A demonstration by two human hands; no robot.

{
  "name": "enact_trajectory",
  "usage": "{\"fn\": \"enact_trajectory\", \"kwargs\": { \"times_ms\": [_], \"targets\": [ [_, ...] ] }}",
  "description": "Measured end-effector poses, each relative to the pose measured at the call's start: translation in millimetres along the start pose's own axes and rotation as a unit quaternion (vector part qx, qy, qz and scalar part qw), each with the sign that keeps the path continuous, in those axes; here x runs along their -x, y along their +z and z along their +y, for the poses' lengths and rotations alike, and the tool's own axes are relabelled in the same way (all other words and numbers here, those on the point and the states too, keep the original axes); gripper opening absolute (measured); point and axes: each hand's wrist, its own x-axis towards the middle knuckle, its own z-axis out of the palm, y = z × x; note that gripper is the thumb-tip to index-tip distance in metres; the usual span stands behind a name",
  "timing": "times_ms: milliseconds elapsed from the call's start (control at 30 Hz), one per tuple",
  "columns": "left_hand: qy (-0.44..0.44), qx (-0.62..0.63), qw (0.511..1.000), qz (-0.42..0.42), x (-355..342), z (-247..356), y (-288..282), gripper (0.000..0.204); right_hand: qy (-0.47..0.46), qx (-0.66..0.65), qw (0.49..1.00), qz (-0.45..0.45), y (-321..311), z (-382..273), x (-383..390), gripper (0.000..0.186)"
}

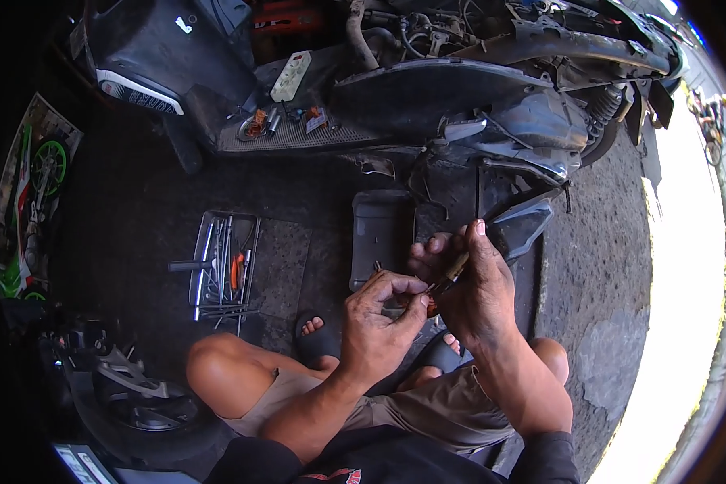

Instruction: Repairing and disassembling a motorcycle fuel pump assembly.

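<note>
In front of my knees, both hands are raised close together. My right hand point(482, 294), palm turned inward, holds a small brass-coloured cylindrical part point(458, 266) between thumb and fingers. My left hand point(383, 319) is pinched at the lower end of that part, thumb against fingertips. What it grips is too small and covered to name. A bit of orange point(433, 308) shows beneath the left thumb; I cannot tell what it belongs to. Below the hands, on the floor, lies a dark rectangular tray point(365, 250).
A partly stripped scooter point(452, 93) stands across the far side. Its footboard carries a white power strip point(291, 77) and small parts in orange packets point(315, 119). To the left are a metal tool tray point(195, 270) with several tools and a wheel point(149, 403).
</note>
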Motion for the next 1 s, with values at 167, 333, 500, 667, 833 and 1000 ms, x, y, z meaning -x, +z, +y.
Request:
{"fn": "enact_trajectory", "kwargs": {
  "times_ms": [167, 333, 500, 667, 833, 1000],
  "targets": [
    [-0.027, 0.033, 0.999, -0.007, 1, 0, 2, 0.009, -0.003, -0.01, 1.0, -0.016, 1, 2, 0, 0.038],
    [-0.075, 0.035, 0.997, 0.0, 1, 4, 5, 0.009, -0.021, 0.002, 0.999, -0.035, -1, 3, 0, 0.039],
    [-0.084, 0.037, 0.996, 0.005, 3, 6, 7, 0.007, -0.031, -0.002, 0.999, -0.032, 0, 5, 0, 0.039],
    [-0.079, 0.041, 0.996, 0.008, 5, 7, 9, 0.008, -0.041, 0.003, 0.999, -0.033, 0, 4, 1, 0.038],
    [-0.056, 0.005, 0.998, 0.003, 3, 3, 8, 0.011, -0.052, -0.006, 0.998, -0.04, -2, 6, 0, 0.037],
    [-0.038, 0.004, 0.999, 0.027, 5, -4, 9, 0.01, -0.055, -0.002, 0.998, -0.038, 0, 6, 0, 0.039]
  ]
}}
